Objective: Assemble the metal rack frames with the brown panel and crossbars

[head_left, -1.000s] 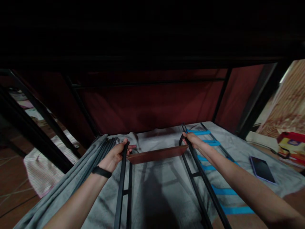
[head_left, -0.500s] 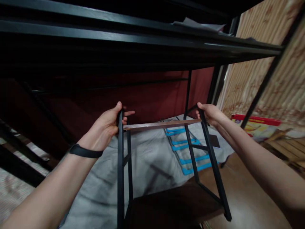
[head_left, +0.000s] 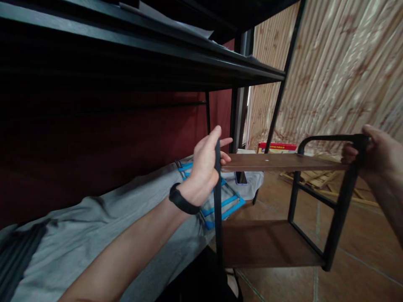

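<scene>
A small rack with a black metal frame and two brown wooden shelves [head_left: 277, 161] hangs in the air between my hands. My left hand [head_left: 206, 165], with a black band on the wrist, is closed around the rack's left upright bar. At the right edge of view my right hand [head_left: 378, 153] grips the curved top corner of the rack's right side frame. The lower shelf [head_left: 267, 245] sits above the tiled floor.
A large black metal bed frame [head_left: 157, 42] overhangs the upper left. Under it lies grey cloth [head_left: 94, 226] with a blue-striped piece [head_left: 226, 201]. A phone [head_left: 241, 178] rests on the cloth. A red box [head_left: 277, 147] and wooden slats [head_left: 317, 176] lie by the curtained wall.
Both hands have lifted the rack off the cloth and swung it to the right, out over the tiled floor. My view has turned right with it.
</scene>
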Available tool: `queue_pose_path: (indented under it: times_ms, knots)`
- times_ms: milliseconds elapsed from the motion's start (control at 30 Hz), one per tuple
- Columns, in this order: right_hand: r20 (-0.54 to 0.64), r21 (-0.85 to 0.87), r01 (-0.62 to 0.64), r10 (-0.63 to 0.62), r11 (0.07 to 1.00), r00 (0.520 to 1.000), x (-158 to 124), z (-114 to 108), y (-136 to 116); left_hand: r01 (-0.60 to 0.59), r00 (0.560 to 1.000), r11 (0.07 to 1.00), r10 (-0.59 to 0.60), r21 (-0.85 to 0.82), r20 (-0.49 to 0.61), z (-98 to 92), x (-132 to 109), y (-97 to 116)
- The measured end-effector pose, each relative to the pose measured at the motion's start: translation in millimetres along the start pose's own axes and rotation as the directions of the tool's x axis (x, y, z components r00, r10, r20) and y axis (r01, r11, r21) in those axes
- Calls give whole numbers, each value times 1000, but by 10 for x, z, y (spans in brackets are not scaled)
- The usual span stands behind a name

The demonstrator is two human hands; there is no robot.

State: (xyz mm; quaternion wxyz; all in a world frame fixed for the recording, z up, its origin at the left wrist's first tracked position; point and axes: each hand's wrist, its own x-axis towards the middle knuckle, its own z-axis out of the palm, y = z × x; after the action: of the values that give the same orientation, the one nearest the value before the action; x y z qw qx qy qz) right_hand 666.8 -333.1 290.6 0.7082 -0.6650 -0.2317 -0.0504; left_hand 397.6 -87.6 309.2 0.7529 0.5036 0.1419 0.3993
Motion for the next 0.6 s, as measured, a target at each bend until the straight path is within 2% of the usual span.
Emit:
queue_pose_path:
  times_ms: [67, 167, 300, 433, 500, 600]
  knots:
    - [-83, 72, -38, 44, 997, 996, -37, -286, 97, 5, 999, 1000, -4, -14, 52, 227, 8, -277]
    - [-177, 55, -19, 28, 998, 984, -52, -665, 344, 38, 993, 999, -34, -32, 111, 486, 41, -727]
    - [-244, 37, -69, 76, 997, 967, 16, -1092, 944, 122, 984, 993, -121, 1, 127, 633, 112, -1433]
    - [-288, 24, -214, 212, 977, 934, -5, -1338, 1770, 233, 972, 970, -235, 76, 22, 571, 54, -2230]
    - [-323, 59, -223, 231, 973, 918, -87, -1373, 2177, 283, 959, 953, -283, 105, -17, 473, -35, -2618]
    - [-341, 85, -229, 245, 970, 908, -259, -1330, 2701, 357, 934, 927, -357, 114, -20, 268, -165, -3105]
